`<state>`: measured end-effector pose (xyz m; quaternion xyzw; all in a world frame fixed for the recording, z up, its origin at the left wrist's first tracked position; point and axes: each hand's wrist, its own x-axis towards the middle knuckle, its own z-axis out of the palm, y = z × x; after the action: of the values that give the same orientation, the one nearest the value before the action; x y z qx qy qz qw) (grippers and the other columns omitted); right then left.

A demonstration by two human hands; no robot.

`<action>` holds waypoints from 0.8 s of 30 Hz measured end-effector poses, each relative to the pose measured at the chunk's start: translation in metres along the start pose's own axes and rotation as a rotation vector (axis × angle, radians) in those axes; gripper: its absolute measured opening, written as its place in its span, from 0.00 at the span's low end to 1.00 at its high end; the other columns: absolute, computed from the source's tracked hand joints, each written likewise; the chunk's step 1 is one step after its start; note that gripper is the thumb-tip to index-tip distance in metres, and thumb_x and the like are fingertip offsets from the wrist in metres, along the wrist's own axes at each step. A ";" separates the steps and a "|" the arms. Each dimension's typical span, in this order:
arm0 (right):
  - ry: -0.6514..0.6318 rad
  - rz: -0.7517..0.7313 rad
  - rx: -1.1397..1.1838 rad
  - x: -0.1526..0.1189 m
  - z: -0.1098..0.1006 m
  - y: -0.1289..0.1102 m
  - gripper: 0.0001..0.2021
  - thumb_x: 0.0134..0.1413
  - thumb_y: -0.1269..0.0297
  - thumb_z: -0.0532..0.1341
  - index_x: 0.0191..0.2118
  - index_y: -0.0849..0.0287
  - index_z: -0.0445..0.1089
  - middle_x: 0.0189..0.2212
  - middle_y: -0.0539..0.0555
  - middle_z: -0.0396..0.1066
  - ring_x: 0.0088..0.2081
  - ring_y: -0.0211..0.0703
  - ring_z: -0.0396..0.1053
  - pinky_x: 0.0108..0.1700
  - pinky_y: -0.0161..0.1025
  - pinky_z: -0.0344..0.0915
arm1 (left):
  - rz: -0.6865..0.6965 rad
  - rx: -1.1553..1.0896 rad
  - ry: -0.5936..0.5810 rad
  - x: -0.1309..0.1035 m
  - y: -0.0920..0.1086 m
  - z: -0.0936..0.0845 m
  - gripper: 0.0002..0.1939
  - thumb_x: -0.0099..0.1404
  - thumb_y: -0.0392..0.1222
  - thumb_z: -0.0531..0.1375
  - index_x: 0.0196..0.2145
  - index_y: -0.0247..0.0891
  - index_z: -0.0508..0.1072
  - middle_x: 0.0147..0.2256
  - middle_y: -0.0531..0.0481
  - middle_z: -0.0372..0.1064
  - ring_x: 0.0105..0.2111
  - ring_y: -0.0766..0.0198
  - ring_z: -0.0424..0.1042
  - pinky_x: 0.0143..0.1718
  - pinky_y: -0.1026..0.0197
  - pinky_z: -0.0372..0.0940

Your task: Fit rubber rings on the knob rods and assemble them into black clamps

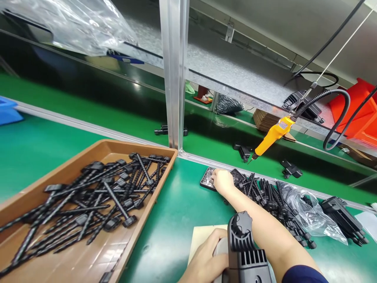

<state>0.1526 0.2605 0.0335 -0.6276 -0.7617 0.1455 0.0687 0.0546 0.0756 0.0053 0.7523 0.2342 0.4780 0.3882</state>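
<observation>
My left hand is wrapped round the side of a black plastic device with a ribbed top and a round knob, near the bottom of the view. Beneath them lies a pale yellow sheet. Farther forward, my right hand reaches into a small black tray of shiny small parts. Its fingers are bunched together, and whatever they hold is hidden. Just right of that hand are black small parts and a row of black threaded rods.
A brown tray of black knobbed rods fills the left. A yellow electric screwdriver hangs at the right from a cable. A metal post rises at centre. Clear plastic bags and black devices lie right, below red bins.
</observation>
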 end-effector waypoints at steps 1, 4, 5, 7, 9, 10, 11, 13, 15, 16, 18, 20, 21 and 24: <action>0.033 -0.008 0.045 -0.006 -0.009 -0.001 0.10 0.65 0.62 0.60 0.44 0.63 0.71 0.42 0.55 0.73 0.42 0.43 0.73 0.46 0.47 0.72 | 0.051 0.028 -0.011 0.001 0.003 -0.001 0.18 0.65 0.42 0.61 0.52 0.47 0.69 0.42 0.45 0.69 0.38 0.56 0.71 0.34 0.61 0.69; 0.129 -0.085 0.200 -0.045 -0.048 -0.002 0.08 0.66 0.65 0.57 0.39 0.62 0.72 0.35 0.53 0.75 0.37 0.40 0.74 0.44 0.40 0.72 | 0.076 0.016 -0.029 0.005 0.013 -0.002 0.24 0.57 0.46 0.68 0.51 0.45 0.70 0.45 0.43 0.66 0.40 0.53 0.70 0.36 0.59 0.69; 0.155 -0.125 0.255 -0.066 -0.064 -0.001 0.09 0.66 0.66 0.56 0.38 0.62 0.72 0.33 0.53 0.75 0.36 0.39 0.74 0.41 0.37 0.72 | 0.079 0.010 -0.025 0.006 0.017 -0.003 0.25 0.55 0.45 0.70 0.50 0.44 0.70 0.46 0.42 0.66 0.41 0.52 0.70 0.37 0.58 0.69; 0.190 -0.212 0.336 -0.115 -0.098 0.003 0.10 0.66 0.65 0.56 0.34 0.58 0.72 0.31 0.51 0.75 0.35 0.39 0.73 0.39 0.35 0.71 | 0.080 -0.011 -0.007 0.008 0.024 -0.003 0.24 0.52 0.42 0.70 0.47 0.42 0.71 0.46 0.41 0.65 0.43 0.51 0.69 0.39 0.56 0.69; 0.287 -0.455 0.487 -0.166 -0.125 0.007 0.10 0.63 0.67 0.58 0.30 0.55 0.71 0.27 0.50 0.73 0.31 0.40 0.72 0.34 0.37 0.70 | 0.090 -0.033 0.007 0.010 0.031 -0.002 0.23 0.52 0.38 0.69 0.46 0.41 0.71 0.45 0.42 0.66 0.43 0.51 0.68 0.42 0.55 0.69; 0.301 -0.563 0.514 -0.189 -0.135 0.009 0.08 0.63 0.68 0.58 0.33 0.53 0.72 0.28 0.51 0.73 0.31 0.42 0.72 0.34 0.39 0.70 | 0.091 -0.040 0.016 0.012 0.033 -0.002 0.22 0.52 0.35 0.67 0.46 0.41 0.71 0.44 0.42 0.66 0.43 0.51 0.68 0.43 0.54 0.69; 0.296 -0.620 0.513 -0.208 -0.141 0.009 0.07 0.63 0.69 0.59 0.36 0.53 0.73 0.28 0.52 0.73 0.30 0.43 0.71 0.32 0.40 0.70 | 0.089 -0.044 0.022 0.013 0.036 -0.002 0.22 0.52 0.33 0.66 0.45 0.41 0.71 0.43 0.43 0.66 0.43 0.52 0.68 0.43 0.54 0.68; 0.288 -0.657 0.467 -0.233 -0.145 0.009 0.07 0.62 0.70 0.60 0.41 0.51 0.73 0.28 0.54 0.73 0.29 0.44 0.71 0.31 0.42 0.71 | 0.079 -0.044 0.024 0.015 0.039 -0.002 0.21 0.52 0.31 0.64 0.45 0.41 0.71 0.42 0.43 0.66 0.44 0.52 0.67 0.43 0.55 0.69; 0.304 -0.638 0.397 -0.243 -0.141 0.007 0.10 0.61 0.71 0.61 0.44 0.49 0.74 0.28 0.54 0.74 0.28 0.45 0.71 0.30 0.43 0.71 | 0.061 -0.038 0.027 0.016 0.041 -0.001 0.19 0.52 0.30 0.63 0.43 0.40 0.72 0.42 0.43 0.66 0.44 0.52 0.67 0.44 0.55 0.69; 0.312 -0.642 0.360 -0.244 -0.138 0.006 0.12 0.60 0.72 0.61 0.45 0.48 0.73 0.28 0.53 0.74 0.28 0.44 0.71 0.29 0.43 0.71 | 0.057 -0.036 0.026 0.016 0.041 -0.001 0.18 0.53 0.31 0.63 0.43 0.40 0.72 0.42 0.42 0.66 0.44 0.52 0.67 0.44 0.54 0.69; 0.314 -0.675 0.293 -0.243 -0.134 0.005 0.14 0.60 0.73 0.62 0.48 0.47 0.72 0.28 0.53 0.75 0.28 0.44 0.71 0.28 0.42 0.71 | 0.051 -0.028 0.027 0.015 0.040 -0.001 0.16 0.53 0.31 0.63 0.41 0.39 0.72 0.40 0.43 0.65 0.43 0.52 0.67 0.45 0.55 0.69; 0.276 -0.697 0.211 -0.242 -0.136 0.006 0.15 0.61 0.73 0.61 0.50 0.49 0.71 0.30 0.54 0.75 0.28 0.44 0.71 0.28 0.42 0.71 | 0.049 -0.027 0.022 0.014 0.039 0.000 0.15 0.53 0.31 0.64 0.40 0.39 0.71 0.40 0.44 0.65 0.43 0.53 0.67 0.45 0.55 0.69; 0.245 -0.703 0.157 -0.243 -0.138 0.006 0.15 0.61 0.73 0.60 0.51 0.49 0.71 0.31 0.55 0.76 0.30 0.45 0.72 0.29 0.42 0.72 | 0.049 -0.030 0.022 0.014 0.039 0.000 0.16 0.52 0.31 0.65 0.40 0.39 0.71 0.41 0.43 0.65 0.44 0.53 0.66 0.45 0.55 0.69; 0.179 -0.741 -0.044 -0.249 -0.148 0.005 0.13 0.65 0.71 0.57 0.51 0.53 0.72 0.36 0.56 0.79 0.35 0.46 0.75 0.34 0.41 0.74 | 0.045 -0.035 0.019 0.013 0.037 0.000 0.20 0.51 0.31 0.66 0.43 0.40 0.72 0.45 0.43 0.63 0.46 0.52 0.66 0.47 0.55 0.68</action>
<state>0.2500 0.0385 0.1913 -0.3213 -0.9309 0.0391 0.1692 0.0595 0.0634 0.0429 0.7459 0.2123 0.4977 0.3884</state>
